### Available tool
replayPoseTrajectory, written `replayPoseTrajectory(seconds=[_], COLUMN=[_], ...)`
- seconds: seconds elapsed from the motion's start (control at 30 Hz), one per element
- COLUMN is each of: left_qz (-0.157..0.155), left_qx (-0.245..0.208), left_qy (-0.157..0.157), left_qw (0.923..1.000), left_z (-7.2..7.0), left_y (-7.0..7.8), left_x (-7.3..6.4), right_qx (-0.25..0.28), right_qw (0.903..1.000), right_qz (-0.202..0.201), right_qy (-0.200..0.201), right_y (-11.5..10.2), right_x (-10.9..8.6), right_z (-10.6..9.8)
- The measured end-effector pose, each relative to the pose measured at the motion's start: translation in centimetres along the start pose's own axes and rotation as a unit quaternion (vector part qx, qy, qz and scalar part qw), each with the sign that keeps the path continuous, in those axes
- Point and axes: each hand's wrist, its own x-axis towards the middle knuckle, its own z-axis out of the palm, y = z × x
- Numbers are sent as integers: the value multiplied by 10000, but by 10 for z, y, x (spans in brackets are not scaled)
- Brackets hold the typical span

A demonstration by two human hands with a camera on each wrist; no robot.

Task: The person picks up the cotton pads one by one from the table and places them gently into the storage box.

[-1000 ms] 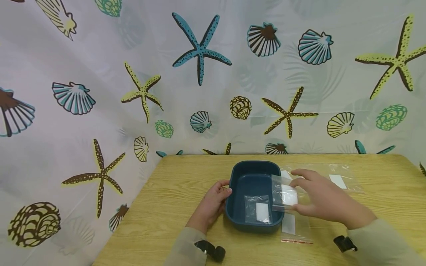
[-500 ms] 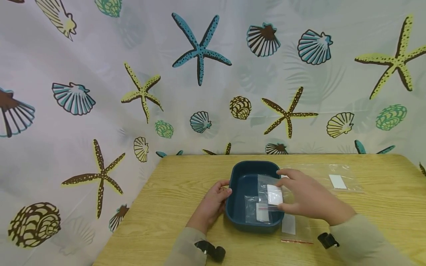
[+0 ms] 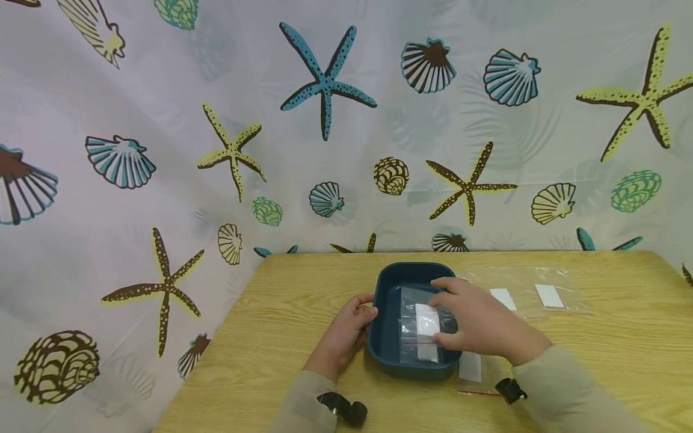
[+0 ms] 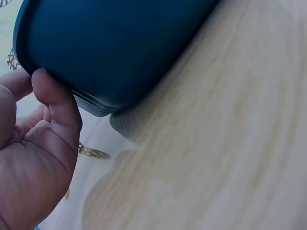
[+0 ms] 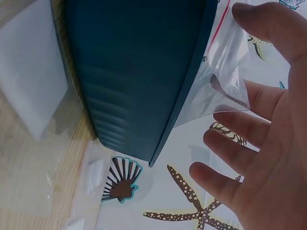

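My left hand [image 3: 346, 331] holds the left rim of a dark blue rectangular box [image 3: 414, 371], thumb against its wall in the left wrist view. Over the inside of the box, my right hand [image 3: 479, 322] grips a clear zip bag [image 3: 427, 319] by its right side, fingers and thumb spread apart along it. A white rectangular piece shows in this bag, and a red seal line is visible in the right wrist view. Below it, partly covered, another clear bag [image 3: 407, 355] with a white piece lies on the box floor.
Right of the box, a clear bag with a white piece [image 3: 470, 368] lies partly under my right arm. Farther back are more clear bags with white pieces [image 3: 549, 296]. A shell-and-starfish curtain [image 3: 346, 150] hangs behind the wooden table [image 3: 271, 337].
My right hand has carried the zip bag leftward from the box's right edge to over the bag inside, uncovering a white piece behind. My left hand stays on the rim.
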Motion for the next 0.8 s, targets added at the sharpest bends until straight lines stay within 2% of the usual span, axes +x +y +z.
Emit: replayPoseTrajectory(seconds=[0.27, 0.8], left_qz=[-5, -27], left_qx=[0, -47], left_qy=[4, -62], left_qw=[10000, 10000], left_z=[-1, -1], left_y=[-1, 0], left_x=[-1, 1], right_qx=[-91, 6], right_qw=[9999, 9997], right_qz=[-93, 130], right_qy=[-54, -200], right_y=[-2, 5], right_x=[2, -7], right_z=[5, 4])
